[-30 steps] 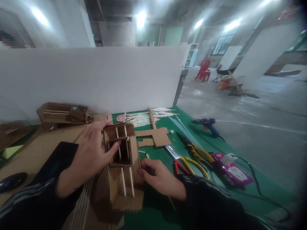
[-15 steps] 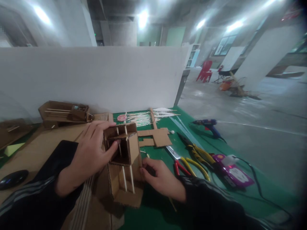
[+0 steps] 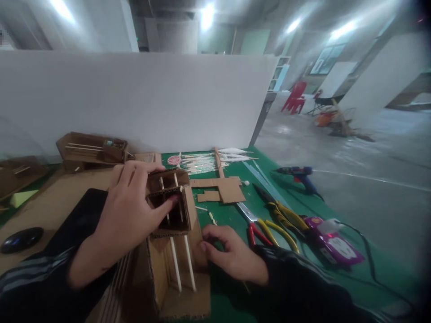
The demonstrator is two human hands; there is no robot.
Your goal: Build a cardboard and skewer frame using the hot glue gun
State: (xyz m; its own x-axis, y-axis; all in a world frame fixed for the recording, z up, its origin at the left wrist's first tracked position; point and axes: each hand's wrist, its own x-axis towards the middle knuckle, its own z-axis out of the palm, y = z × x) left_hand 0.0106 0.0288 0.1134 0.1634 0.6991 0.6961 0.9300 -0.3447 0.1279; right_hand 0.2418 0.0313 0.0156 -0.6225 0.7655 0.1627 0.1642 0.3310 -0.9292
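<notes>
A tall open-fronted cardboard box (image 3: 183,307) stands in front of me, with two white sticks (image 3: 175,264) running through it lengthwise. Around those sticks, in its upper part, sits a smaller cardboard compartment (image 3: 170,232). My left hand (image 3: 126,215) grips the upper left side, its thumb reaching into the small compartment and its fingers behind the top edge. Low on the right, my right hand (image 3: 234,253) is curled, thumb and index fingertips at the box's right wall. Whether they press on it is hard to see.
Cut cardboard pieces (image 3: 231,190), scissors (image 3: 247,212), yellow-handled pliers (image 3: 289,217), a purple power strip (image 3: 336,244) and a blue glue gun (image 3: 298,175) lie to the right. A black mouse (image 3: 22,240) is at left; another cardboard build (image 3: 90,148) stands behind.
The box's lower end has come nearer and its face has tilted. My left thumb has moved right across the small compartment. My right hand stays beside the right wall. The whole view has shifted slightly.
</notes>
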